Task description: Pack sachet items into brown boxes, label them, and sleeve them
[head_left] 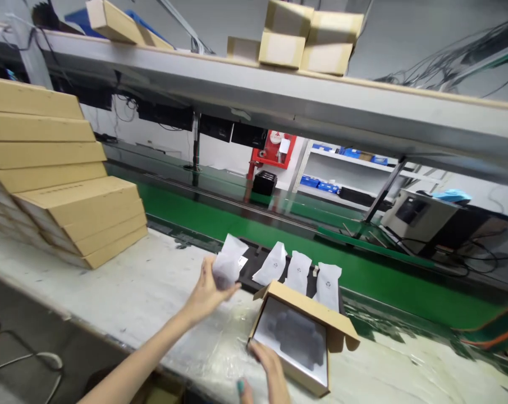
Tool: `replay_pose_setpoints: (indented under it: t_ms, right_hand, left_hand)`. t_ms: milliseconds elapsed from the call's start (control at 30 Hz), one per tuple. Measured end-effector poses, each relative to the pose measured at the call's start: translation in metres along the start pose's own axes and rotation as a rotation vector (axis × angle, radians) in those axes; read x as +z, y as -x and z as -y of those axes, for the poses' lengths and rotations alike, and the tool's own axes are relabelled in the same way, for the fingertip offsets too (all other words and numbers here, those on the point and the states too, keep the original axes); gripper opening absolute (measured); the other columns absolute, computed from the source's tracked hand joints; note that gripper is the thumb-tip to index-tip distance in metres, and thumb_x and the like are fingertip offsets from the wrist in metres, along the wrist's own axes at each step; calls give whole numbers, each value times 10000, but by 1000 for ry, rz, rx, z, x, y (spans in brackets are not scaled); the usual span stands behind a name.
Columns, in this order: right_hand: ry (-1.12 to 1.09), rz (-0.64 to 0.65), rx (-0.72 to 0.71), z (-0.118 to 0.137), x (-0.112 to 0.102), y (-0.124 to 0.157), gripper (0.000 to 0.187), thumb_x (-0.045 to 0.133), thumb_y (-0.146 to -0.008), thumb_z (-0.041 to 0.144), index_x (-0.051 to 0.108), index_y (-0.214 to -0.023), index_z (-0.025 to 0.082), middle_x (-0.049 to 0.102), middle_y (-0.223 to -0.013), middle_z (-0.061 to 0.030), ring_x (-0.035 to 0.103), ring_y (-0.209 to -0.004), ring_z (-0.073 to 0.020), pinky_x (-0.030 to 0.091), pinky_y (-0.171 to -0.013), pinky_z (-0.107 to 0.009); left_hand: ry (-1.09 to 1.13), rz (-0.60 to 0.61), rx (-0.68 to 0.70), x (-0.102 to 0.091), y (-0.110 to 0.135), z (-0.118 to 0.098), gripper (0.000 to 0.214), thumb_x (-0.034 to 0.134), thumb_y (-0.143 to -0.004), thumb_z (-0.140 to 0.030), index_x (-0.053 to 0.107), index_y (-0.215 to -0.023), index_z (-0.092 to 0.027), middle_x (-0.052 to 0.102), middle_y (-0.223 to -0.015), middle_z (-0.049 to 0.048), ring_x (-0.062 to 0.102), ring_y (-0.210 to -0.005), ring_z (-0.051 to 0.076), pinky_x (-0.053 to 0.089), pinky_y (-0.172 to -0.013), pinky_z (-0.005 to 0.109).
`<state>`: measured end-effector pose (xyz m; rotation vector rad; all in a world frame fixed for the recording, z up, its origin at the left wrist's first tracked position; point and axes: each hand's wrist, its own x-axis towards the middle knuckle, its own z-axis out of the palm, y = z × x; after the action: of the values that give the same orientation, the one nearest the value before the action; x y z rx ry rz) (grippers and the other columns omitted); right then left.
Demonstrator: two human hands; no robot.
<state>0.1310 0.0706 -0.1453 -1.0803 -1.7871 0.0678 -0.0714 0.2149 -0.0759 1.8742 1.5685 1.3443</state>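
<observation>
Two bare hands work at a conveyor line, seen from the head camera. The left hand [205, 294], arm stretched forward from the lower left with the wrist bent, clenches a soft, crumpled white pouch [226, 269], its fingers [224, 293] curled around the lower part. The right hand [270, 367] comes up from the bottom edge, its fingers [260, 352] against the near edge of an open corrugated kraft box [289, 381]; whether they grip it cannot be told. The box lies on the table [110, 280] with its lid flap raised, showing a dark grey moulded insert [291, 336] under a glossy surface. Just beyond stands a black tray [249, 266] carrying three more white pouches [298, 273], each printed with a small round mark. The table's pale top is scuffed and sheeted in shiny film. Flat kraft cartons [55, 168] rise in a stepped stack at left. A green conveyor belt [405, 292] runs behind the table, under a grey overhead shelf [279, 95] loaded with more cartons [281, 49].
</observation>
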Motion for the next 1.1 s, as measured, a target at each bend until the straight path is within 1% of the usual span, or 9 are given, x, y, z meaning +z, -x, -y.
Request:
replay_pose_setpoints:
  t_ms: [100,167,300,400,533,633,800,900,1100]
  right_hand:
    - [-262,35,212,30,46,-23,755,643,-890,277,295,-1551,169,454,-1520,-183,481,-1378,-364,526,-1043,-516]
    - [-433,39,363,37,65,-36,687,666,-881,285,391,-1498,161,540,-1452,-177,553,-1313,-340,550,-1010,-478]
    - [-677,111,543,35,74,-43,275,705,-825,262,706,-1085,175,763,-1016,-79,724,-932,-274,598,-828,-359]
    - [-741,87,531,37,73,-36,282,770,-793,347,728,-1024,191,756,-956,-64,710,-899,-273,577,-811,-351]
    - [-805,-44,446,44,75,-31,372,737,-839,501,670,-1059,208,679,-1015,-75,660,-944,-261,537,-825,-349]
    - [-807,-109,396,48,80,-34,276,668,-908,486,624,-965,220,570,-936,-29,583,-849,-196,491,-744,-289]
    - [-785,-248,454,52,94,-41,248,613,-975,306,451,-803,228,415,-804,38,450,-724,-134,416,-671,-233]
    - [-732,-294,469,57,104,-44,300,608,-980,271,408,-760,230,394,-767,47,418,-694,-130,398,-655,-232]
    - [-614,-453,520,70,117,-52,198,582,-969,233,420,-856,245,385,-825,33,432,-732,-146,417,-682,-255]
  left_hand:
    - [171,99,-40,-5,69,12,659,771,-758,-389,378,-1267,-243,538,-1162,66,604,-1086,270,517,-968,428]
    - [268,130,-30,-6,98,21,586,753,-752,-295,448,-1250,-255,527,-1180,75,573,-1143,283,484,-1023,456]
    - [611,307,-42,-18,114,39,675,811,-706,-401,543,-1308,-249,514,-1241,115,520,-1234,331,422,-1089,498]
    - [868,389,-112,-23,114,46,614,792,-710,-602,677,-1148,-188,566,-1113,122,583,-1080,316,501,-961,435]
    - [934,57,-273,-9,125,34,358,811,-761,-492,704,-757,-151,560,-884,57,555,-845,195,489,-757,264]
    - [959,-130,-353,-2,133,17,322,793,-799,-445,673,-722,-157,556,-797,31,540,-792,172,487,-723,246]
    - [567,-454,-116,-5,123,11,246,746,-842,-346,663,-689,-173,580,-681,11,547,-652,152,479,-606,241]
    - [455,-574,-41,-3,112,17,281,771,-795,-322,606,-618,-180,543,-603,-16,497,-566,130,438,-555,238]
    - [457,-684,-173,6,101,9,360,618,-854,-157,327,-651,-219,290,-627,-68,330,-553,109,348,-531,217]
